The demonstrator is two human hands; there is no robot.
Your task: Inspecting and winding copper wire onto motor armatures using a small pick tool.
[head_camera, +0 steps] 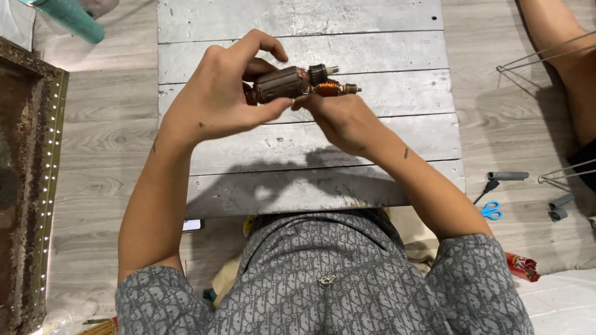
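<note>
motor armature [292, 84] was held up over the grey plank board [385, 142] | left hand [217, 99] wrapped around the laminated core, right hand [341, 118] pinching under the copper commutator end | looked heavy, rigid, greasy; core's the safe grip, windings probably fragile

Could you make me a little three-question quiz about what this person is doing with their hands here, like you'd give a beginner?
1. True or false: both hands hold the motor armature up above the grey plank board.
2. Which hand wraps the dark cylindrical body of the armature? A) left hand B) right hand C) neither
3. What lies on the floor to the person's right, beside the grey tubes?

Key
1. True: the left hand and right hand both grip it, clear of the board.
2. A; the right hand's fingers sit under the copper-wound end.
3. Blue-handled scissors.
</note>
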